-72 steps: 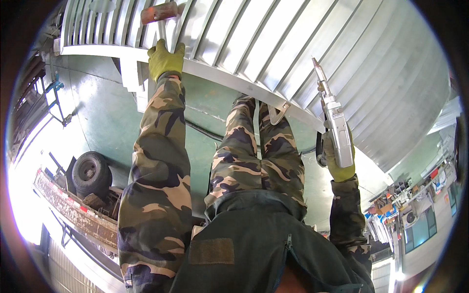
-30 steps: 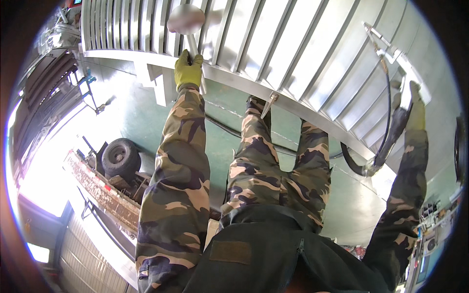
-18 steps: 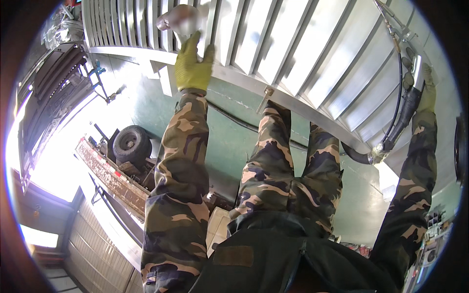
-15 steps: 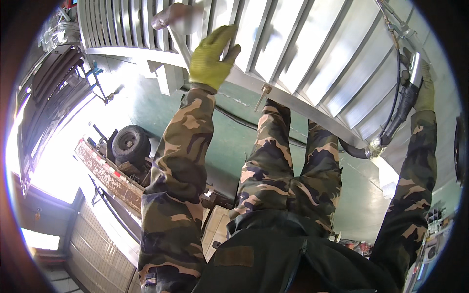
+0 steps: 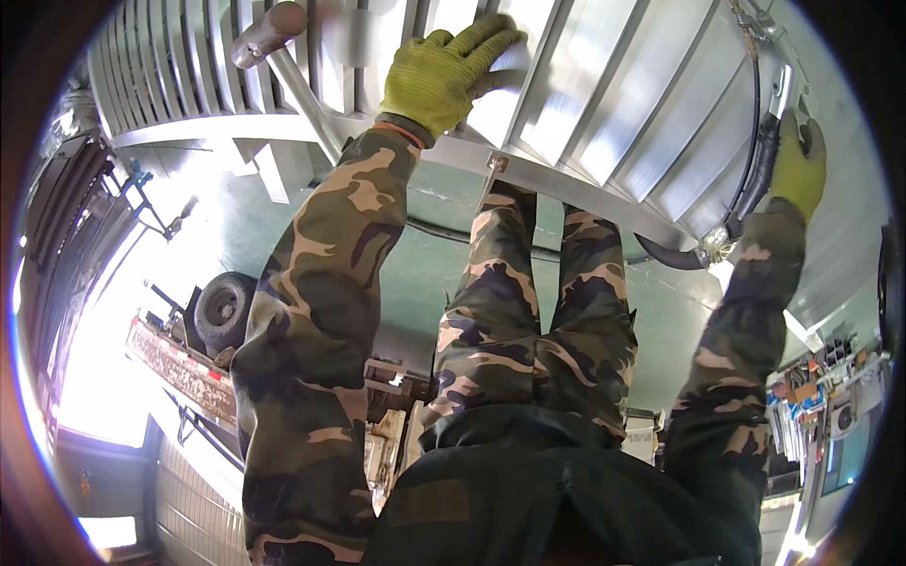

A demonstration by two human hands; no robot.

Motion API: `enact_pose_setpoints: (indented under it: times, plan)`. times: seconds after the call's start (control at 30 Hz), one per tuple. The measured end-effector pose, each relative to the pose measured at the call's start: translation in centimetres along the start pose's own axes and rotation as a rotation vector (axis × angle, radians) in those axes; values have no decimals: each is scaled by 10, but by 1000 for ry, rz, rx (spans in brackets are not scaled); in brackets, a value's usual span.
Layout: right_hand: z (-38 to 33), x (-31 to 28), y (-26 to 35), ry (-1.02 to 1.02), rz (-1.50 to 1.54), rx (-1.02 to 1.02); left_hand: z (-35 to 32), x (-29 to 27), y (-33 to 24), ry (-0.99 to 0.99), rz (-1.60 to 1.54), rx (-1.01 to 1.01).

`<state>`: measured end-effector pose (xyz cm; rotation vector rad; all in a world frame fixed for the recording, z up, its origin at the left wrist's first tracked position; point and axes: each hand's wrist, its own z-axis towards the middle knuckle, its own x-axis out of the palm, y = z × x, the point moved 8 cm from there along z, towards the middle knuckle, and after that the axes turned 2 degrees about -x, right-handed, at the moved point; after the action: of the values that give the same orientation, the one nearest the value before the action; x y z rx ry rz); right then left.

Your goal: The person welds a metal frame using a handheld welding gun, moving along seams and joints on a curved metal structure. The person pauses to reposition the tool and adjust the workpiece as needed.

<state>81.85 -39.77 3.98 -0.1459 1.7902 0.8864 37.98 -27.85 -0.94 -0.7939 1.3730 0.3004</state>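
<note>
A ribbed silver metal panel (image 5: 613, 104) fills the top of the view. My left hand (image 5: 453, 68), in a yellow-green glove, lies flat on the ribs with its fingers spread. Just left of it a hammer (image 5: 274, 33) with a rusty head rests on the panel. My right hand (image 5: 797, 168), gloved the same way, grips a metal hand tool (image 5: 780, 94) with a black hose (image 5: 750, 193) at the panel's right end. My legs in camouflage trousers stand against the panel's near edge.
Below the panel is a green floor (image 5: 425, 274). A wheel (image 5: 222, 307) and a rusty long frame (image 5: 179, 368) lie at the left. A rack of tools (image 5: 816, 391) is at the lower right. Bright light comes in from the left.
My left hand has left the panel's near edge and slid right and up onto the ribs, now lying flat. My right hand has carried the hosed tool out to the panel's right end.
</note>
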Motion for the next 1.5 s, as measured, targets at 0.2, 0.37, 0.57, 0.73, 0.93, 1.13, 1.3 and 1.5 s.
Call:
enact_pose_setpoints:
  times: [0.2, 0.37, 0.57, 0.73, 0.93, 1.13, 1.3, 1.5]
  plan:
    - [-150, 137, 131, 879, -9, -134, 10, -42, 0, -17, -111, -30]
    - [-175, 200, 155, 1019, -507, -276, 26, -35, -15, -20, -156, 3]
    - [-179, 200, 141, 896, -411, -314, 25, -36, -14, -19, -260, -23]
    - [-174, 193, 135, 833, -347, -306, 28, -34, -16, -84, -270, 6]
    - [-178, 191, 135, 792, -252, -300, 28, -41, -18, -124, -259, -18]
    - [-175, 188, 141, 817, -260, -304, 31, -39, -17, -105, -254, -18]
    - [-172, 187, 141, 822, -319, -307, 36, -34, -17, -15, -265, -28]
    - [-143, 123, 127, 811, 84, -14, 34, -34, -10, 58, -332, -64]
